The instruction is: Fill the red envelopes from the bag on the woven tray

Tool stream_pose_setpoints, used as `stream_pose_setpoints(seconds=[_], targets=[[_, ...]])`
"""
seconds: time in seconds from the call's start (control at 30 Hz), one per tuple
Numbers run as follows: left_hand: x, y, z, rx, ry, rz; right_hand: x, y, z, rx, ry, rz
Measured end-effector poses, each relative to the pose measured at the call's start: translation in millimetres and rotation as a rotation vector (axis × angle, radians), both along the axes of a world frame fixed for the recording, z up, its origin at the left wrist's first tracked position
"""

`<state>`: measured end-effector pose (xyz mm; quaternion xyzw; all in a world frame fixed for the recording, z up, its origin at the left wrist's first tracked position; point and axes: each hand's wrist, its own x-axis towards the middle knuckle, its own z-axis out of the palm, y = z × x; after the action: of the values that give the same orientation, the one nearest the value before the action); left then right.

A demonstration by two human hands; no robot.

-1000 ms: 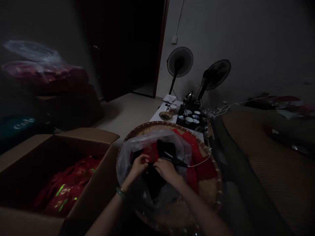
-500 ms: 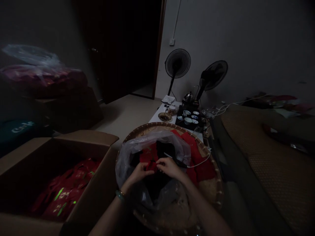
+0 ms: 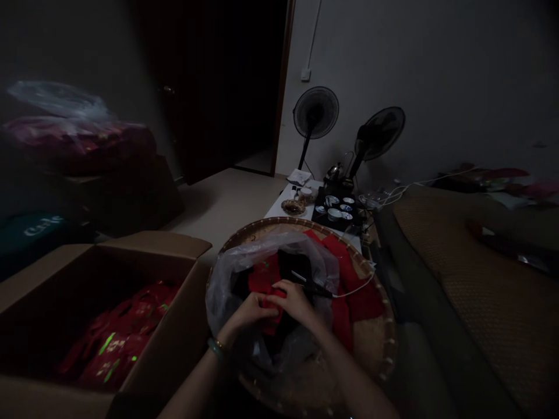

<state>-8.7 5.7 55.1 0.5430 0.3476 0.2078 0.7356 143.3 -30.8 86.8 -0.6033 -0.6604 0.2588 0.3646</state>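
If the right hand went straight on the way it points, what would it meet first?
The right hand likely meets the red fabric just ahead, up-left; depth is unclear in this dim view, so it might pass above.

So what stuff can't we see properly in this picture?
All in the head view:
Red cloth: partly hidden by the left hand and right hand.
Cardboard box: cut off by the left and bottom edges.
Doorway: too dark to see what's beyond.
Cups: painted patterns too small to make out.
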Motion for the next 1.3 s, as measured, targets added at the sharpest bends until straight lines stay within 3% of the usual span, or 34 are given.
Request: stream_pose_setpoints(seconds=[0.2,0.37,0.6,0.77,0.83,1.0,1.17,1.3], targets=[[3.8,-9.9,2.1,0.008,0.012,0.039,-4.1,11.9,-14.2,0.03,0.031,-0.045],[5.0,-16.5,-5.8,-0.008,0.029,0.0,2.6,9.2,-14.1,0.024,-0.115,0.031],[11.1,-17.3,-8.7,-0.014,0.069,0.079,0.7,14.6,-23.8,0.111,-0.227,0.032],[14.0,-13.8,-13.2,-0.141,-0.028,0.185,34.7,19.8,-33.9,0.151,-0.414,-0.201],[15.2,-12.2,-14.3,-0.178,-0.073,0.249,52.0,18.8,-42.5,0.065,-0.599,-0.302],[20.2,-9.0,-14.1,-0.204,-0.102,0.283,74.4,15.9,-60.6,-0.105,-0.812,-0.245],[24.6,-4.5,-15.8,-0.169,-0.103,0.301,85.1,21.7,-58.5,-0.134,-0.694,-0.207],[28.9,-1.1,-16.6,-0.155,-0.096,0.303,102.5,27.9,-46.3,-0.161,-0.413,-0.123]])
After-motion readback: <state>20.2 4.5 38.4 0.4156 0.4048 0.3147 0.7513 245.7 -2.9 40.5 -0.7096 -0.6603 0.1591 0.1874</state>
